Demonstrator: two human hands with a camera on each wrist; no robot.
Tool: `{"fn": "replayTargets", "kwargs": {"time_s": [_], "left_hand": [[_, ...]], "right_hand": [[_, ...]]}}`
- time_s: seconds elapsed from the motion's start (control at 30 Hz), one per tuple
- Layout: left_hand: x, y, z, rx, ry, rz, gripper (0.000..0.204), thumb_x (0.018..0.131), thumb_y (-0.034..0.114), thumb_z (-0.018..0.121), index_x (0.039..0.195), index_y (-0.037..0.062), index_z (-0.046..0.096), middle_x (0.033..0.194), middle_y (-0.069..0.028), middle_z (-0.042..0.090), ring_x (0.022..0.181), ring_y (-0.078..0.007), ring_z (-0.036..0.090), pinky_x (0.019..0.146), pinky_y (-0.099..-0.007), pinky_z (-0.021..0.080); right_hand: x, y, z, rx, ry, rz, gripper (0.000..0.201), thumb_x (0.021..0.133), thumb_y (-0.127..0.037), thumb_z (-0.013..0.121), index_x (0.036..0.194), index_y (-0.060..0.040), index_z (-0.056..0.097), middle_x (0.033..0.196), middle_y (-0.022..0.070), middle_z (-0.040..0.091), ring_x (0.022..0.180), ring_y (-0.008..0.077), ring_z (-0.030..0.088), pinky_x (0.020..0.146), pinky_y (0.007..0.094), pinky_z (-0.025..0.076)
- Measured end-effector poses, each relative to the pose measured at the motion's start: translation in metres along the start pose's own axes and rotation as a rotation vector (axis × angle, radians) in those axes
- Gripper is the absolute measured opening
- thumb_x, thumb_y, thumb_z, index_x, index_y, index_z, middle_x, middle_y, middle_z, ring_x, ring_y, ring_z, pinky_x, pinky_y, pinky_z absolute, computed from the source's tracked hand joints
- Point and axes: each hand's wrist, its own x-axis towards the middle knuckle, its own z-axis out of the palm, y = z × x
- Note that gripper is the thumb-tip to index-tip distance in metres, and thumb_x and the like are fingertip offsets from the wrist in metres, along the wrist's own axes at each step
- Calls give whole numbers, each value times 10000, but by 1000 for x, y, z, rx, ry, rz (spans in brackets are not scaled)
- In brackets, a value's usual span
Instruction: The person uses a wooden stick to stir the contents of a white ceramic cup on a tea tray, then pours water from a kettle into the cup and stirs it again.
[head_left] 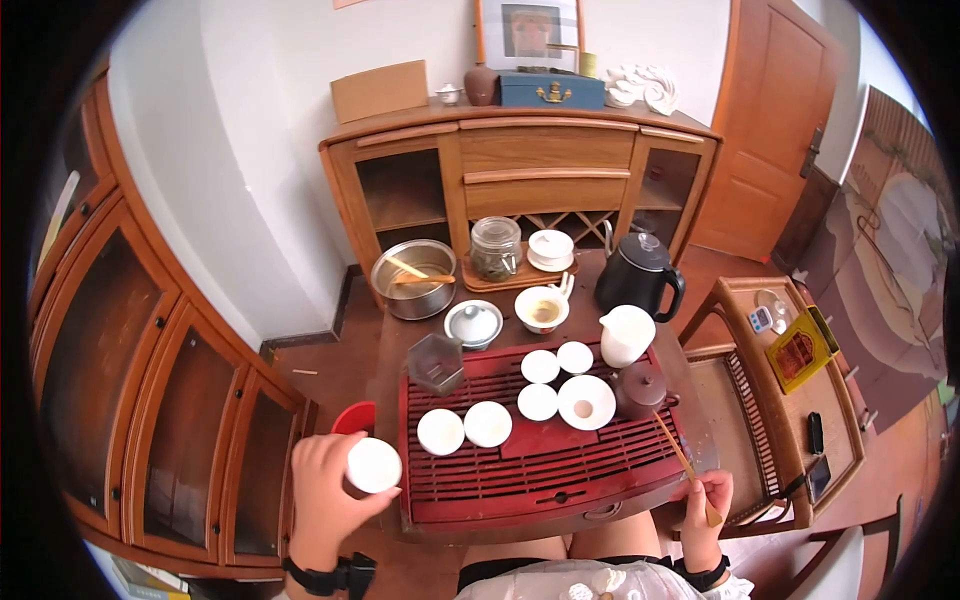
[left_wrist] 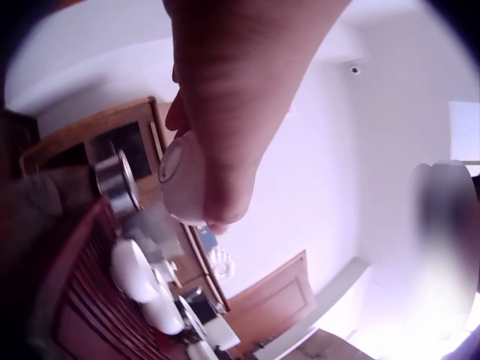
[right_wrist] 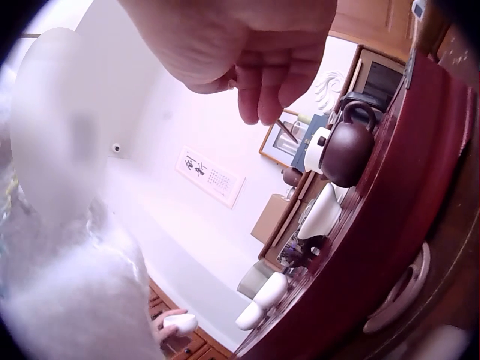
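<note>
My left hand (head_left: pixel 335 490) grips a small white teacup (head_left: pixel 373 465) off the tray's left edge, its pale mouth turned up toward the head camera. In the left wrist view the same cup (left_wrist: pixel 184 180) shows its foot ring. At the tray's front right, my right hand (head_left: pixel 704 500) pinches a thin wooden stick (head_left: pixel 675 447) with a wider end below the fingers. The stick's tip points at a dark brown clay teapot (head_left: pixel 640 390). On the red slatted tea tray (head_left: pixel 500 505), white cups (head_left: pixel 440 431) stand left of centre, and more surround a white strainer (head_left: pixel 587 402).
A white pitcher (head_left: pixel 627 336), a black kettle (head_left: pixel 640 275), a lidded bowl (head_left: pixel 473 325) and a glass jar (head_left: pixel 496 249) stand behind. At the back left is a metal pot (head_left: pixel 413 280). A wicker cart (head_left: pixel 730 400) stands right; a red bin (head_left: pixel 354 417) sits below the left edge.
</note>
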Motion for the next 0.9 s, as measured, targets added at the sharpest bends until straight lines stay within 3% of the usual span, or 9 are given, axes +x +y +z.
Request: {"fn": "replayTargets", "kwargs": {"time_s": [0.07,0.13,0.23,0.33,0.53,0.63,0.73,0.9], "left_hand": [[19,23,19,-61,34,-11,663,550,326,871,1112,89,611,1039,-90,631,970,-304,572,892,-446,397],[43,39,36,-111,22,28,635,572,328,869,1099,84,615,1064,-72,641,998,-286,576,907,-439,392],[86,60,54,-137,-9,113,643,581,298,858,1125,76,595,1105,-69,634,1011,-270,578,919,-426,388],[119,67,78,-144,-146,219,630,562,198,813,1131,64,578,1153,-107,627,1050,-284,574,947,-419,390],[150,65,116,-126,-283,216,639,578,236,826,1131,34,577,1136,-130,594,1067,-298,560,1018,-456,365],[155,65,124,56,-324,237,685,582,274,836,1172,21,597,1103,-123,589,1050,-289,555,1080,-473,327],[155,55,138,131,-273,246,671,576,282,833,1151,14,612,1060,-100,593,1027,-262,559,1080,-502,310],[154,57,146,143,-340,217,624,570,256,816,1111,12,623,1046,-98,603,1015,-261,565,1086,-517,301]], "right_hand": [[5,-1,9,-59,-18,-120,152,1000,-154,510,1061,-46,421,792,96,624,729,163,599,748,286,491],[10,-4,9,-25,-65,-109,177,1002,-187,502,1068,-45,420,875,128,641,809,194,613,797,317,490],[16,7,-1,-159,-152,-359,225,995,-239,485,1077,-42,413,992,185,629,893,244,603,838,384,477],[23,8,-10,-214,-181,-439,181,962,-164,504,1067,-33,436,994,208,673,898,266,613,837,387,461],[34,16,-25,-379,-132,-438,137,940,-130,481,1036,-45,434,934,191,684,809,287,644,736,390,492],[46,16,-28,-435,-174,-458,139,932,-123,481,1036,-43,433,921,180,677,787,284,633,720,380,494],[56,19,-25,-411,-196,-429,140,931,-126,480,1035,-45,432,921,179,673,768,276,623,716,378,494],[65,23,-22,-435,-234,-452,144,935,-137,489,1030,-65,409,917,177,669,748,264,612,701,384,492]]}}
